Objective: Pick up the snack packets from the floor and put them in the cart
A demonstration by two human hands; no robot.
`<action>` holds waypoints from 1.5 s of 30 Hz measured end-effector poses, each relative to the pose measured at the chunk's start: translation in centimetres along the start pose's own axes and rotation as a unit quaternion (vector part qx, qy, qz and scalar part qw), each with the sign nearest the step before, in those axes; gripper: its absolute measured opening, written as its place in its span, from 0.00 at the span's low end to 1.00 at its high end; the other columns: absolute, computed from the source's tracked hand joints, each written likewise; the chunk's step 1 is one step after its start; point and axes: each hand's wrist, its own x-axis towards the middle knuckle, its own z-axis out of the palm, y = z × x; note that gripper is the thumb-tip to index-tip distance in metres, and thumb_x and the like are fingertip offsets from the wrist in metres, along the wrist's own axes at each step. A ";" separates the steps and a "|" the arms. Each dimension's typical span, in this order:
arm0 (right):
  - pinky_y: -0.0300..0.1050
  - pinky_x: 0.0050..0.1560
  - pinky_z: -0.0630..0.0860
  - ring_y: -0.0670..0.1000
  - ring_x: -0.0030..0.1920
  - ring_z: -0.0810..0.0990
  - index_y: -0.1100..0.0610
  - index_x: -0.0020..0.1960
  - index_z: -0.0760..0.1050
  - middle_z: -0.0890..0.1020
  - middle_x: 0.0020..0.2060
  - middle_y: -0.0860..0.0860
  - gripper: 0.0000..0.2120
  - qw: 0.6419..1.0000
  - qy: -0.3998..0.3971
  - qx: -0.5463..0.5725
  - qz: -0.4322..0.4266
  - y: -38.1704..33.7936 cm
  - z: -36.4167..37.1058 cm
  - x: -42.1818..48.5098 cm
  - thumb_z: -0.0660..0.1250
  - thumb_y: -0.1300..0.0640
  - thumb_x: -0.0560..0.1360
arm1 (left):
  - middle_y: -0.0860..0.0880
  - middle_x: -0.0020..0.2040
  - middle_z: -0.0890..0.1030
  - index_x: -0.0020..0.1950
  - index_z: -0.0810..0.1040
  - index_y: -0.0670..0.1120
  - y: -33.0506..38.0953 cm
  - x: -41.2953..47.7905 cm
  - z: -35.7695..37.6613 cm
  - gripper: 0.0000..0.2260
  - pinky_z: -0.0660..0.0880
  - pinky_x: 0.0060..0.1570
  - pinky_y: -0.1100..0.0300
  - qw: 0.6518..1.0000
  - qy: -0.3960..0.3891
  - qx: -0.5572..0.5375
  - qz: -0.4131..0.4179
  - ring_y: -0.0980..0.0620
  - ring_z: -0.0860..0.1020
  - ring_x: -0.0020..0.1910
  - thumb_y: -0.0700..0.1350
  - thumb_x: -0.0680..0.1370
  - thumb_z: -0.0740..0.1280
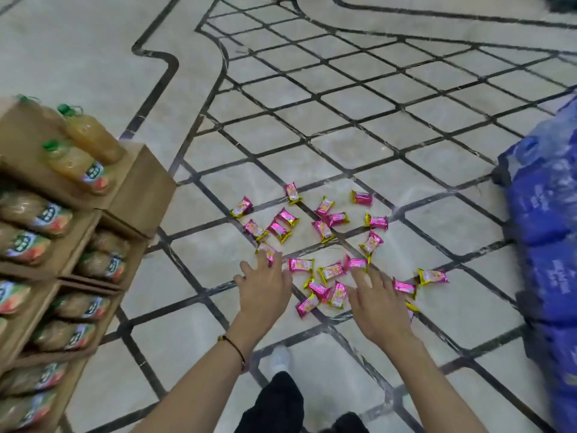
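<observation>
The glossy cream stone floor [343,129], cut into a diamond grid by dark inlaid lines, fills the frame. At the right edge bulges a stack of crinkled blue plastic-wrapped packs [543,220]. At the left, a stepped brown cardboard rack [140,185] holds amber juice bottles [90,135] with green caps. In the lower centre my left hand [265,285] and right hand [379,304] are spread open, grasping nothing. The snack packets [301,265], shiny pink foil pillows with yellow crimped ends, lie scattered on the floor mid-frame, just past my fingertips.

Pink-and-gold snack packets [324,210] (roughly twenty) lie scattered flat on floor [406,126].
</observation>
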 end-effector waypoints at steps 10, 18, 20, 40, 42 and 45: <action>0.62 0.64 0.73 0.63 0.72 0.67 0.53 0.79 0.60 0.72 0.71 0.58 0.25 0.997 -0.055 0.060 0.004 3.5 18.6 12.9 0.55 0.49 0.83 | 0.43 0.74 0.66 0.74 0.67 0.51 -2.0 9.8 20.2 0.22 0.74 0.52 0.43 0.991 -0.115 -0.040 -0.057 0.33 0.75 0.54 0.55 0.82 0.54; 0.63 0.59 0.74 0.64 0.71 0.67 0.55 0.76 0.66 0.71 0.72 0.59 0.26 0.995 -0.093 0.029 0.016 8.5 40.5 20.9 0.50 0.48 0.81 | 0.43 0.79 0.57 0.76 0.63 0.52 -3.0 16.8 43.5 0.21 0.73 0.54 0.40 0.983 -0.145 -0.067 -0.091 0.30 0.71 0.60 0.53 0.83 0.57; 0.63 0.59 0.75 0.64 0.72 0.66 0.55 0.76 0.66 0.71 0.72 0.59 0.27 0.995 -0.092 0.021 0.015 9.4 45.5 23.1 0.48 0.47 0.80 | 0.42 0.79 0.58 0.76 0.63 0.52 -3.4 18.5 49.0 0.22 0.73 0.52 0.41 0.984 -0.141 -0.065 -0.090 0.30 0.71 0.58 0.53 0.83 0.58; 0.68 0.64 0.68 0.68 0.76 0.57 0.50 0.79 0.52 0.54 0.79 0.60 0.29 0.991 -0.072 -0.039 0.108 17.9 69.6 36.5 0.56 0.47 0.80 | 0.41 0.79 0.52 0.79 0.50 0.55 -8.2 32.0 72.9 0.36 0.73 0.53 0.34 0.967 -0.065 -0.088 -0.230 0.24 0.64 0.67 0.53 0.77 0.66; 0.69 0.69 0.62 0.66 0.76 0.58 0.57 0.77 0.56 0.59 0.77 0.63 0.28 0.994 -0.040 -0.038 0.097 18.0 69.7 36.5 0.59 0.50 0.80 | 0.41 0.79 0.53 0.79 0.51 0.53 -8.0 32.0 73.2 0.35 0.72 0.49 0.37 0.970 -0.056 -0.073 -0.227 0.26 0.65 0.66 0.48 0.77 0.66; 0.72 0.70 0.59 0.63 0.75 0.61 0.66 0.74 0.60 0.65 0.73 0.66 0.26 0.996 0.026 -0.025 0.082 17.8 69.7 36.2 0.60 0.55 0.81 | 0.41 0.77 0.56 0.79 0.54 0.52 -7.8 31.9 73.4 0.33 0.68 0.42 0.42 0.972 -0.042 -0.067 -0.223 0.28 0.65 0.65 0.44 0.76 0.64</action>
